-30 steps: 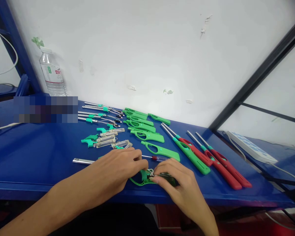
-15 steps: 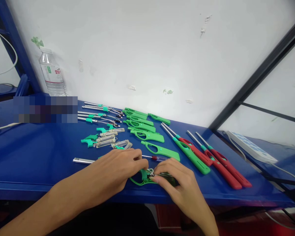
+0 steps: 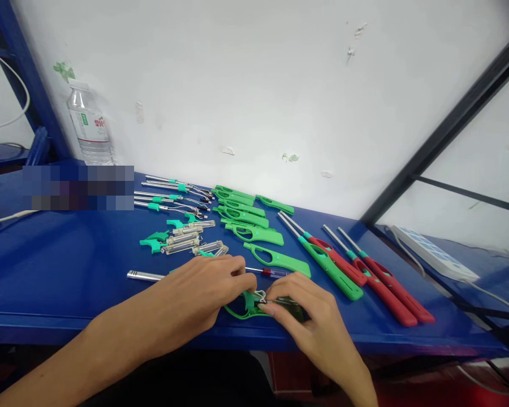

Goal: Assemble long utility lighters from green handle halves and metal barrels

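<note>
At the frame's lower centre, the left hand (image 3: 216, 282) and right hand (image 3: 311, 319) are gripping an opened green lighter (image 3: 243, 317), whose looped white wires (image 3: 261, 295) could be getting trapped if pressure is landing unevenly.

Left-hand grip (image 3: 214, 285) and right-hand grip (image 3: 311, 316) upon an opened green lighter (image 3: 249, 301), near edge of the blue worktop (image 3: 68, 265); red-handled lighters (image 3: 401, 294), right; bottle (image 3: 89, 129), far left.

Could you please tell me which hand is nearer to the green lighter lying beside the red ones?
The right hand: it is just left of the green lighter and closer to the table's near edge. The left hand is farther left, past the right hand.
</note>
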A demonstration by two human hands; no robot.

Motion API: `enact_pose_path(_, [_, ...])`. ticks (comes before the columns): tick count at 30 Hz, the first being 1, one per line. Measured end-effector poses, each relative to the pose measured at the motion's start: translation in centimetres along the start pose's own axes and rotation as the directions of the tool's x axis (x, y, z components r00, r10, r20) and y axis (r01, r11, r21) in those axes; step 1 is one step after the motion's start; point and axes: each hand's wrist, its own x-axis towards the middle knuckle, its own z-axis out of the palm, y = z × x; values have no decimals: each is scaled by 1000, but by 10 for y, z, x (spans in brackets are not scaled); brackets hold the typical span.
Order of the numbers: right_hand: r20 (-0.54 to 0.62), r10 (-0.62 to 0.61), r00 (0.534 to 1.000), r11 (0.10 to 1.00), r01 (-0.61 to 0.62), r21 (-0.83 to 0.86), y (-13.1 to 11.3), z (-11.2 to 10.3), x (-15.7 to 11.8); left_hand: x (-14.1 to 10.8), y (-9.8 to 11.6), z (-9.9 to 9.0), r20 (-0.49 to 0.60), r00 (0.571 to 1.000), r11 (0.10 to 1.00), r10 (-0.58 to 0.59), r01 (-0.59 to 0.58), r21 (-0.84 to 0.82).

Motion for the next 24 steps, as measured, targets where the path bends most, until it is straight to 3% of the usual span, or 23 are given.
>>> enact_pose_path(24, [36, 58, 998, 998, -59, 24, -1, -1, 0, 2, 2, -2, -4, 1000, 1000, 27, -27, -7])
